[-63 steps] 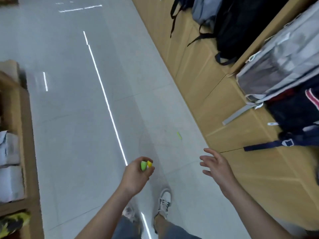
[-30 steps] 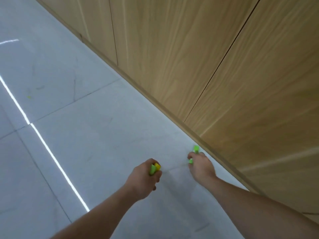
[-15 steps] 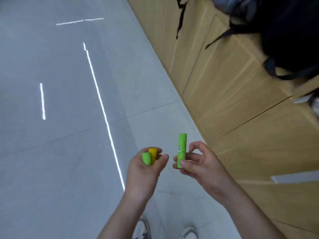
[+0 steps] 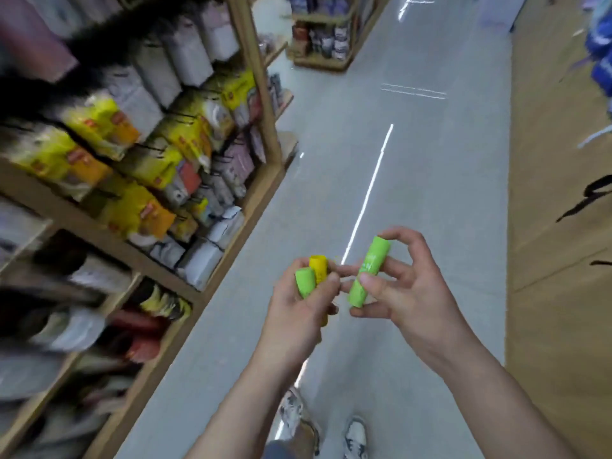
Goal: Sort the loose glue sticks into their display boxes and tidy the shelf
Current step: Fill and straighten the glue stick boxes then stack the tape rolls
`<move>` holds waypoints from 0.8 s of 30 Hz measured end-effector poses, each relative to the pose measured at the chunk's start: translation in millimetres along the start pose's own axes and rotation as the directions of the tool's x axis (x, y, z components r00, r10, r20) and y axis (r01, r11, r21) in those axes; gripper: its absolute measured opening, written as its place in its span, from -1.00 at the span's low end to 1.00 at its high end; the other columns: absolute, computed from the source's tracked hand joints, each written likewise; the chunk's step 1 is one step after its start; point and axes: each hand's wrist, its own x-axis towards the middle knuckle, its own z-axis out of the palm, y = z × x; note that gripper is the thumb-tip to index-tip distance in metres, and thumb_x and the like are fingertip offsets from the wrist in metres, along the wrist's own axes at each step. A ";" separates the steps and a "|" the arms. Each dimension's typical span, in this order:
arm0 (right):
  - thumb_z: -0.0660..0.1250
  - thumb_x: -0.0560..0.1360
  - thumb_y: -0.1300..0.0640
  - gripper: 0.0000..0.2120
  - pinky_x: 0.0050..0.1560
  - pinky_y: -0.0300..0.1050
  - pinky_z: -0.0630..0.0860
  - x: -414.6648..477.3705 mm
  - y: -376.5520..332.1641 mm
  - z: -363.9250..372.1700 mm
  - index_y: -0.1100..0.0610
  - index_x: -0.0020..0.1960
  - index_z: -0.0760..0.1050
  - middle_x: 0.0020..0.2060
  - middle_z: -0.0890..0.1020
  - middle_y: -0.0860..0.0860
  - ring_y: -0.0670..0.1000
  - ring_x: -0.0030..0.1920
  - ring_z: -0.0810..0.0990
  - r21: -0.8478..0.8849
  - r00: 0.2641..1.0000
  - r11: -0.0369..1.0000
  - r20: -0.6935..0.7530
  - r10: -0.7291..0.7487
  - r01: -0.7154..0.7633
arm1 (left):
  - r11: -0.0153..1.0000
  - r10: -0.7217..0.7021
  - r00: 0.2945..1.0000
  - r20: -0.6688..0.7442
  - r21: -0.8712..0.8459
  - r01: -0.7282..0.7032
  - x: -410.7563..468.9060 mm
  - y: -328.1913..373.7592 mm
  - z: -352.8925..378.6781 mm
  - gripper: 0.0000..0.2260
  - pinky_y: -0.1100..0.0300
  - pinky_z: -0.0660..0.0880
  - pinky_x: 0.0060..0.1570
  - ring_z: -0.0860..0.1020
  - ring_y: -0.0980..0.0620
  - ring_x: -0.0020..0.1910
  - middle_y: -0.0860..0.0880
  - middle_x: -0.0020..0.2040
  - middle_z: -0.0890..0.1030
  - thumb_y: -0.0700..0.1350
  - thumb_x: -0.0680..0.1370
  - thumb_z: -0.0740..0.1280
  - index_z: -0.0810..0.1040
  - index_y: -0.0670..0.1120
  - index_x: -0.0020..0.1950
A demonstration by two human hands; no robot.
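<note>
The view has swung to the shelf (image 4: 245, 223) at left. The left grip (image 4: 298, 314) still curls round a yellow stick (image 4: 318, 266) and a green stick (image 4: 305, 282); the right grip (image 4: 409, 294) pinches a longer green stick (image 4: 369, 271), now tilted, above the floor (image 4: 430, 180).

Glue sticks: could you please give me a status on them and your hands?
Left hand grips a green stick and a yellow stick. Right hand pinches a second green stick. Shelf on the left, nothing in the way.
</note>
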 end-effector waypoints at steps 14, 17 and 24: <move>0.37 0.45 0.23 -0.87 -0.56 -0.35 0.12 24.6 3.7 339.6 0.07 -0.05 0.49 -0.48 0.39 -0.01 -0.10 -0.55 0.27 -0.086 0.778 0.995 0.622 0.087 -0.042 | 0.895 0.337 0.889 -0.310 0.399 -0.200 -100.0 69.2 -289.0 -0.74 0.04 0.60 -0.22 0.61 -0.02 -0.27 0.00 -0.13 0.66 0.12 0.52 0.30 0.48 0.21 0.21; 0.32 0.49 0.27 -0.89 -0.57 -0.36 0.16 30.2 11.1 401.1 0.07 -0.08 0.53 -0.43 0.53 0.02 -0.10 -0.54 0.29 -0.030 0.786 1.000 0.618 0.020 -0.001 | 0.906 0.382 0.823 -0.419 0.343 -0.246 -114.4 79.5 -338.9 -0.71 0.22 0.56 -0.28 0.58 0.10 -0.28 0.02 -0.08 0.64 -0.10 0.54 0.38 0.48 0.18 0.21; 0.32 0.48 0.15 -0.90 -0.61 -0.32 0.20 71.7 10.1 500.5 0.15 -0.03 0.53 -0.31 0.60 0.14 -0.07 -0.48 0.39 -0.006 0.746 1.000 0.665 0.021 -0.022 | 0.924 0.376 0.582 -0.721 0.249 -0.290 -120.7 102.2 -438.3 -0.92 0.28 0.36 -0.46 0.44 0.11 -0.47 -0.02 -0.37 0.60 -0.17 0.44 0.49 0.63 -0.06 -0.11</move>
